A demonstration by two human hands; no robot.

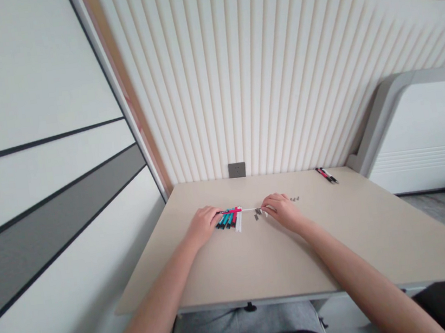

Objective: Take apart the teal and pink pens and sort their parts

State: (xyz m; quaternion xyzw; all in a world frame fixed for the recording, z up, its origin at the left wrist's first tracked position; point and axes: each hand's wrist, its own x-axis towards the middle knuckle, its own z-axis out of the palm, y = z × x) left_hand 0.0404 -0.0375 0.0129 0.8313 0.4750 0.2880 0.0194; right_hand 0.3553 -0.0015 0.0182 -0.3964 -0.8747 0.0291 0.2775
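My left hand (204, 225) is closed on the black end of a pink-and-black pen barrel (234, 210), held level above the table. From the barrel's right end runs a thin white pen refill (249, 209), and the fingers of my right hand (284, 212) pinch its far end. Beneath the barrel lies a row of teal and pink pen barrels (226, 221) with black ends. White refills (238, 223) lie side by side at that row's right. Small grey parts (257, 214) sit by my right fingertips, too small to identify.
The beige table (252, 266) meets a ribbed wall (211, 80) with a dark socket (236, 170). Two pens (327, 175) lie at the back right. A few small grey pieces (294, 199) rest beyond my right hand. A white cabinet (73, 251) borders the left.
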